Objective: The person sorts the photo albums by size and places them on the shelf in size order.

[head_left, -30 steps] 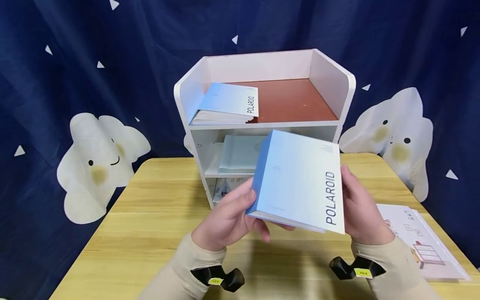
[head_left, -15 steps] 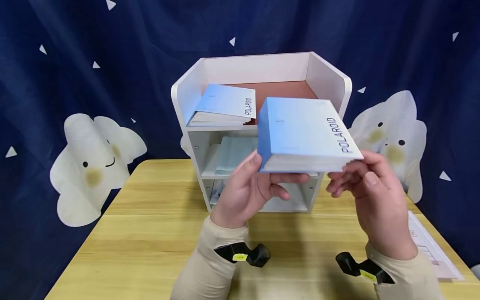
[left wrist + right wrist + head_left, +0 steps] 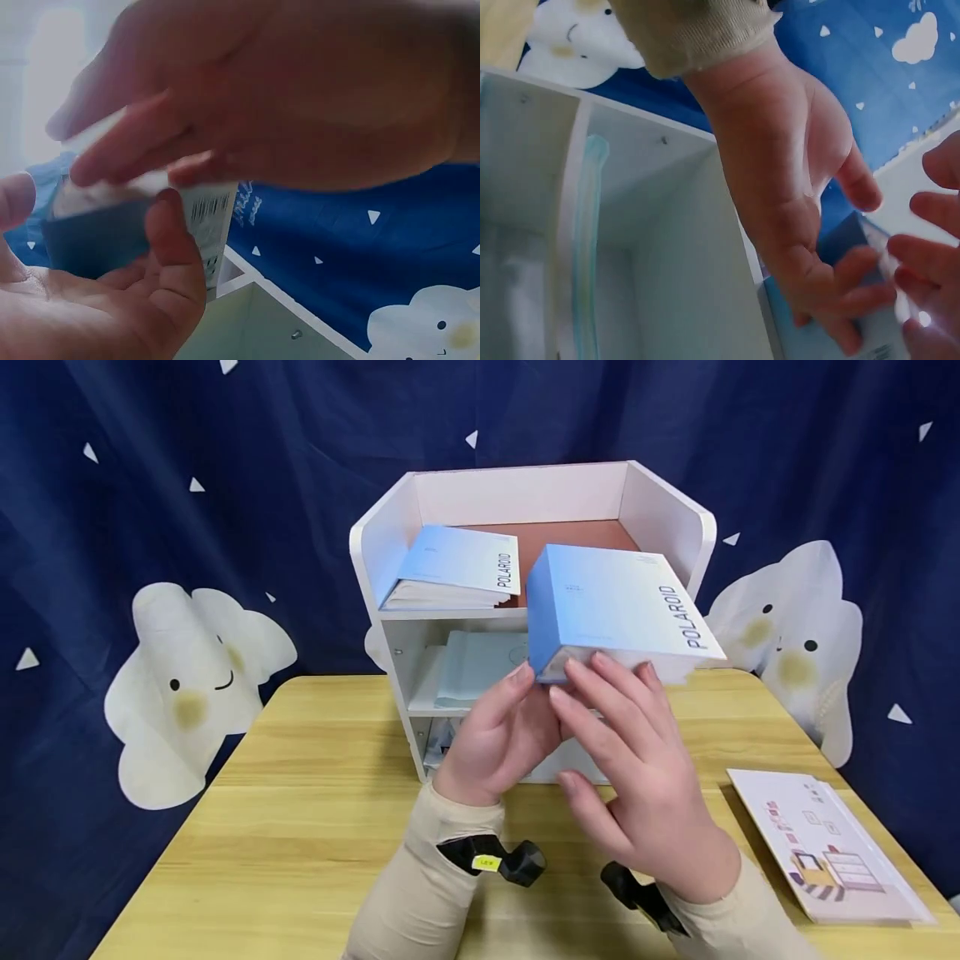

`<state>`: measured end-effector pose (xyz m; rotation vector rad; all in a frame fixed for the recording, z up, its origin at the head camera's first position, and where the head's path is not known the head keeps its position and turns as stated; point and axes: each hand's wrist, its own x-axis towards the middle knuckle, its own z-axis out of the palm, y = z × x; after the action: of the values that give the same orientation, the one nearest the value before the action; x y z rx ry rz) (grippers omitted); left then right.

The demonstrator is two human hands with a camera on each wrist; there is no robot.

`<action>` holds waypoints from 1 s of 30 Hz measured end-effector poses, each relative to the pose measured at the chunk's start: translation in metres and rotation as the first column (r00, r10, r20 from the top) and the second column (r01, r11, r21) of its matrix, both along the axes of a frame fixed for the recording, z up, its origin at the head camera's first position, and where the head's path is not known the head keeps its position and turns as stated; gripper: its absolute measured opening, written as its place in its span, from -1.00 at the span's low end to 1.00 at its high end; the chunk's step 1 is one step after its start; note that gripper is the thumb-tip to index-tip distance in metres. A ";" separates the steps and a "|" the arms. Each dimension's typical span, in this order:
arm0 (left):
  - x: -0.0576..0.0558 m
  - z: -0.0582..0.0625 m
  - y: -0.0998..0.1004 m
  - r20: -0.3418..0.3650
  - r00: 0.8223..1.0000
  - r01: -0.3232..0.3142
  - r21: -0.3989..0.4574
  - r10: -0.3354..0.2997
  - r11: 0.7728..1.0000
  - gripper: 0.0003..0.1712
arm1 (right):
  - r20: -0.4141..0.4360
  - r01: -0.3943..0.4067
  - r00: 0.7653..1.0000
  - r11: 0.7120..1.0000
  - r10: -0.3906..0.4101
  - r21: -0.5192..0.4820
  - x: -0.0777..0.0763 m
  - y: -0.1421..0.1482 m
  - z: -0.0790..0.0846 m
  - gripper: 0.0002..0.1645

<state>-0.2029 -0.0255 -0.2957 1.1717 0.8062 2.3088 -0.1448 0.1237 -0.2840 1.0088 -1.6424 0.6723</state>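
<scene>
A thick blue-to-white photo album [image 3: 615, 597] marked POLAROID is held up in front of the shelf, cover upward. My left hand [image 3: 506, 735] grips it from below at the spine corner; in the left wrist view its fingers curl under the blue spine [image 3: 97, 240]. My right hand [image 3: 648, 785] has its fingers extended, and the fingertips touch the page edge near the spine. In the right wrist view the left hand [image 3: 772, 165] hides part of the album, and the right fingers [image 3: 926, 259] show at the right edge.
A small white shelf unit [image 3: 697, 539] stands on the wooden table [image 3: 300, 860]. A similar POLAROID album [image 3: 457, 560] lies at its upper left. The middle compartment holds a pale blue-green item [image 3: 476, 668]. An illustrated flat booklet [image 3: 825, 847] lies at right.
The album has risen toward the shelf's top level and tilted flatter. My right hand has left its right side and moved left to the page edge near the spine. The left hand still holds it.
</scene>
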 end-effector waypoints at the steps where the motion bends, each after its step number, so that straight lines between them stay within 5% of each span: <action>1: 0.000 -0.001 0.001 -0.007 1.000 -0.005 -0.003 0.005 1.000 -0.38 | 0.026 0.023 0.999 1.000 -0.023 0.002 -0.002 -0.001 0.000 -0.43; 5: 0.000 -0.001 0.001 -0.045 0.998 -0.038 -0.044 0.036 0.998 -0.27 | 0.157 0.108 0.981 0.994 -0.112 0.032 -0.015 0.001 0.000 -0.31; 8: 0.000 0.001 -0.001 -0.116 0.985 -0.141 -0.132 0.125 0.981 -0.23 | 0.222 0.140 0.963 0.988 -0.151 0.064 -0.025 0.003 -0.002 -0.26; 10: 0.001 0.003 -0.004 -0.215 0.947 -0.284 -0.208 0.239 0.936 -0.27 | 0.244 0.132 0.959 0.989 -0.145 0.070 -0.030 0.005 -0.003 -0.25; 11: 0.002 0.004 -0.005 -0.291 0.906 -0.382 -0.242 0.309 0.892 -0.29 | 0.249 0.121 0.959 0.990 -0.134 0.068 -0.032 0.007 -0.004 -0.25; 12: 0.002 0.005 -0.006 -0.379 0.844 -0.491 -0.260 0.380 0.832 -0.31 | 0.246 0.112 0.961 0.991 -0.126 0.068 -0.033 0.009 -0.004 -0.25; 13: 0.004 0.006 -0.007 -0.479 0.756 -0.606 -0.255 0.445 0.754 -0.32 | 0.242 0.105 0.963 0.992 -0.119 0.068 -0.034 0.011 -0.003 -0.26; 14: 0.005 0.006 -0.008 -0.580 0.643 -0.716 -0.222 0.501 0.662 -0.33 | 0.236 0.100 0.965 0.993 -0.113 0.067 -0.035 0.013 -0.002 -0.26; 15: 0.006 0.007 -0.008 -0.669 0.509 -0.812 -0.164 0.542 0.560 -0.35 | 0.225 0.093 0.969 0.994 -0.105 0.063 -0.036 0.015 -0.001 -0.26; 17: 0.008 0.008 -0.008 -0.792 0.209 -0.934 0.012 0.573 0.357 -0.38 | 0.205 0.092 0.974 0.995 -0.099 0.046 -0.035 0.021 0.003 -0.27; 18: 0.009 0.008 -0.008 -0.819 0.076 -0.953 0.107 0.569 0.282 -0.40 | 0.196 0.095 0.976 0.995 -0.099 0.029 -0.034 0.024 0.005 -0.28; 19: 0.009 0.009 -0.008 -0.831 -0.038 -0.955 0.194 0.555 0.225 -0.42 | 0.195 0.102 0.976 0.995 -0.102 0.012 -0.033 0.027 0.006 -0.28; 20: 0.010 0.009 -0.008 -0.835 -0.125 -0.948 0.259 0.535 0.182 -0.44 | 0.195 0.110 0.975 0.994 -0.107 -0.005 -0.032 0.030 0.008 -0.29; 21: 0.010 0.009 -0.008 -0.838 -0.185 -0.941 0.302 0.513 0.154 -0.45 | 0.195 0.116 0.975 0.993 -0.109 -0.023 -0.031 0.033 0.010 -0.30; 22: 0.010 0.009 -0.008 -0.845 -0.220 -0.935 0.325 0.487 0.141 -0.45 | 0.199 0.123 0.974 0.992 -0.113 -0.037 -0.030 0.036 0.010 -0.31; 24: 0.009 0.007 -0.009 -0.867 -0.239 -0.936 0.325 0.437 0.135 -0.43 | 0.210 0.137 0.970 0.989 -0.122 -0.056 -0.030 0.040 0.011 -0.32; 30: -0.001 0.000 -0.014 -0.916 -0.184 -0.962 0.242 0.356 0.127 -0.32 | 0.209 0.161 0.966 0.987 -0.152 -0.025 -0.039 0.044 0.005 -0.35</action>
<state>-0.2037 -0.0393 -0.2958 1.7716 3.2777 1.2503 -0.1842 0.1675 -0.2790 0.7900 -1.8590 0.7202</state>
